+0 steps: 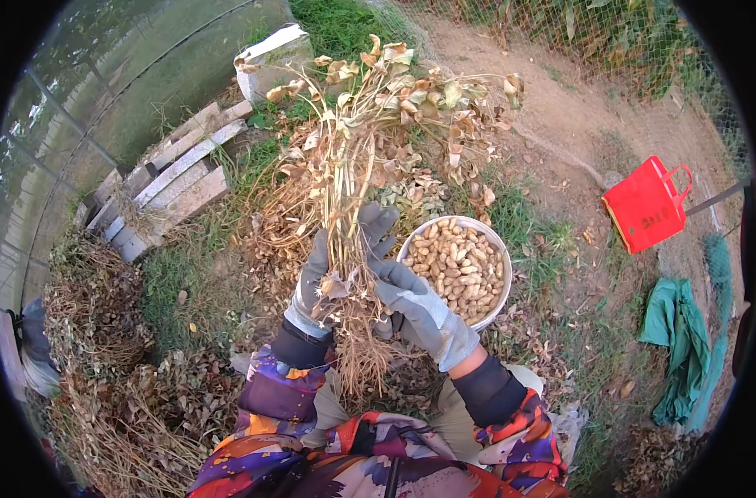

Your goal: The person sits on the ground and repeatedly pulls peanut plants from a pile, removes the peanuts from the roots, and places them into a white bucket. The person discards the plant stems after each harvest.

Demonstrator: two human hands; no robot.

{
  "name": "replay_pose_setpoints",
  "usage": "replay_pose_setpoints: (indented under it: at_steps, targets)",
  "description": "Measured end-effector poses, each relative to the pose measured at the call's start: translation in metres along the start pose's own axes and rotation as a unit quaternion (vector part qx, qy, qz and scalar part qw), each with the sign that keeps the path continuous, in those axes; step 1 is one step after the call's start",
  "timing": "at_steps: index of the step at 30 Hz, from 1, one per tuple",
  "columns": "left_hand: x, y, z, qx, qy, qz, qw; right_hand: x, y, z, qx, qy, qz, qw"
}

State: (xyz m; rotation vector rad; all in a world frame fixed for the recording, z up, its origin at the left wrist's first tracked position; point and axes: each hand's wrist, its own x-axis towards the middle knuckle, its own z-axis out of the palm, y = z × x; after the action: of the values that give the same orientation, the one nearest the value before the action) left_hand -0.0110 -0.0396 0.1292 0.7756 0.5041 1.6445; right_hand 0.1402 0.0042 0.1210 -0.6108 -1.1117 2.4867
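Observation:
My left hand (312,283), in a grey work glove, is closed around the stems of a dried peanut plant (343,205). Withered leaves fan out at its far end, and its fine roots (360,364) hang towards me. At the plant's base, my gloved right hand (418,305) has its fingers bent against the stems and roots; anything pinched between them is hidden. Just beyond the right hand stands a round white bucket (509,267), filled almost to the rim with peanuts in their shells (455,261).
More uprooted peanut plants (278,230) lie beyond my left hand. Heaps of dry stalks (147,411) spread at left, below stacked concrete blocks (178,180). A red bag (645,205) and green cloth (677,342) are at right. Netting (558,37) runs along the far side.

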Motion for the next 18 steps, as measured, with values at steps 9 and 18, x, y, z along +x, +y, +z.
replay_pose_setpoints:
  at_steps: [9, 18]
  targets:
    - [0.0, -0.007, -0.006, -0.025, 0.056, 0.015, 0.998, -0.003, 0.008, 0.003, 0.036, 0.028, 0.034, 0.998]
    - [-0.008, -0.009, -0.008, -0.18, 0.041, -0.004, 0.983, 0.012, 0.011, 0.002, -0.067, 0.115, -0.042, 0.99]
